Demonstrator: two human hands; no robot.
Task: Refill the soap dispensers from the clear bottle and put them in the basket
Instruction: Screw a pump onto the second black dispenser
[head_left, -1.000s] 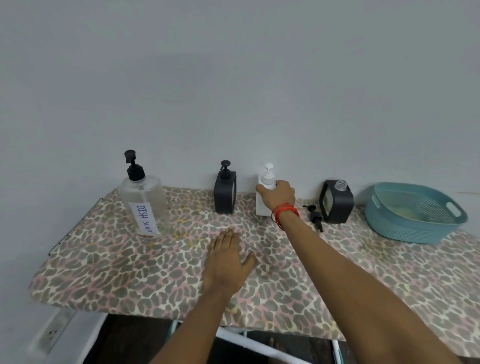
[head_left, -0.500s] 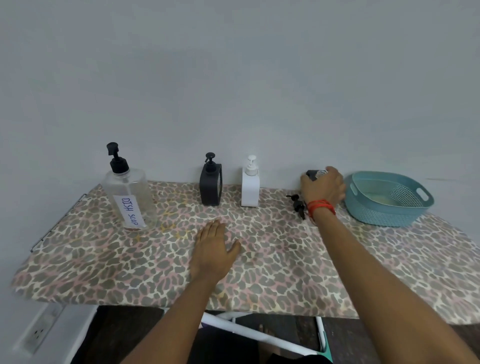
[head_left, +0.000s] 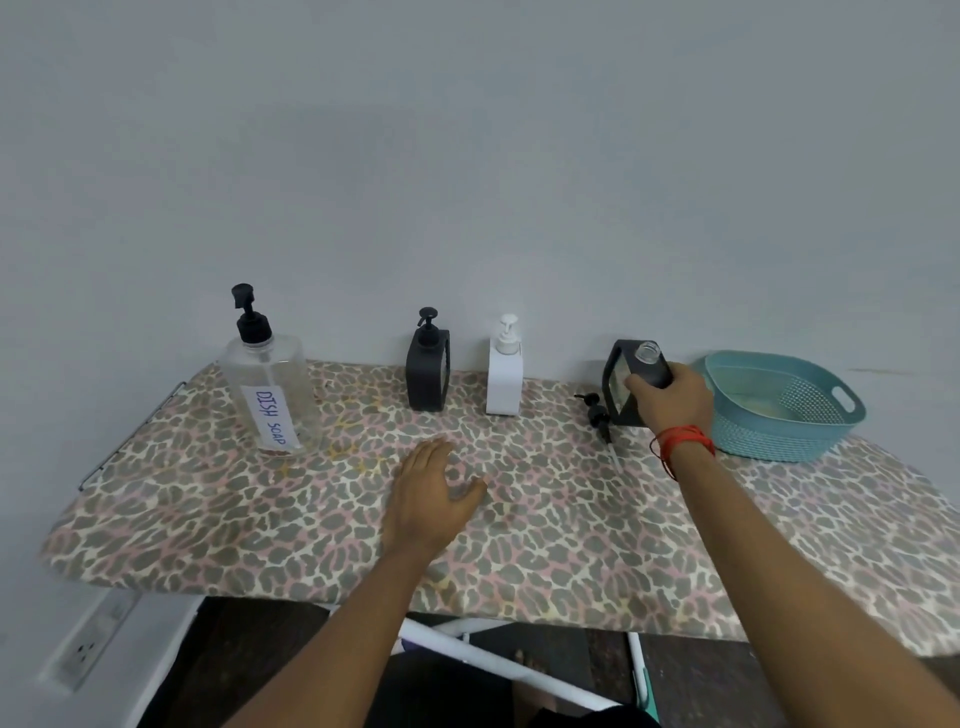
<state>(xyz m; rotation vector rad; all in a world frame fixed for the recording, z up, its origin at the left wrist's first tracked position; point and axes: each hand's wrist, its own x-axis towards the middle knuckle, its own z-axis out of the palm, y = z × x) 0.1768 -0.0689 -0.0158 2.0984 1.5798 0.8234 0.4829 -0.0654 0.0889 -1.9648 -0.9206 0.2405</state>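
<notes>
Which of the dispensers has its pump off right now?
The black dispenser beside the basket, gripped by the right hand. Its neck is open; its pump lies on the table. The other black dispenser and white dispenser are capped.

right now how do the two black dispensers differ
The left black dispenser has its pump on and stands free; the right black dispenser has an open neck, its pump lying beside it, and is gripped by the right hand. Both are square and dark.
</notes>
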